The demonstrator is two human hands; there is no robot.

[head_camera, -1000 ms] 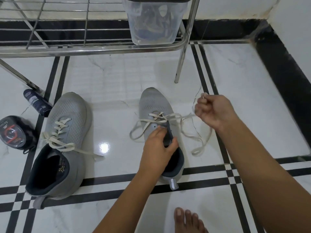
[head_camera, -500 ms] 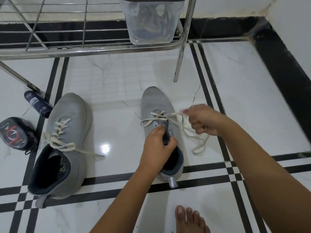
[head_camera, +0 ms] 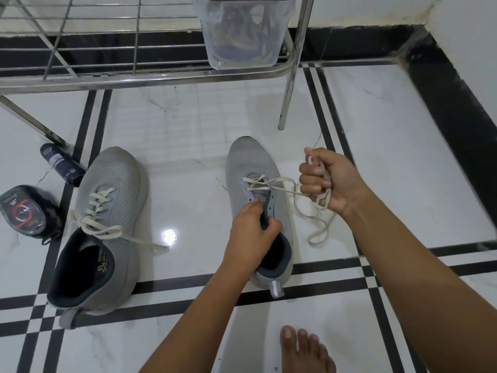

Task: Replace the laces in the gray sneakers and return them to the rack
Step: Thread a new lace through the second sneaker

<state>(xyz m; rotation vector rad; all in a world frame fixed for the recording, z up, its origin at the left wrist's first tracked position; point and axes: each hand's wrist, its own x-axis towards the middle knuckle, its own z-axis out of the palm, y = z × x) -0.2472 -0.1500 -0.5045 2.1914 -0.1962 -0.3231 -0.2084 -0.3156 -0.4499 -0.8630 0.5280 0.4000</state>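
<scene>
The left hand (head_camera: 252,232) pinches the dark tongue of the right gray mesh sneaker (head_camera: 258,200); the right hand (head_camera: 329,181) grips its cream lace (head_camera: 285,184) in a closed fist.

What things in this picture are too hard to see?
Head view:
- Clear plastic box on the metal rack: lid cut by top edge, contents murky through its walls.
- Dark blue bottle label: too small.
- Tongue of held gray mesh sneaker: partly covered by left hand.
</scene>
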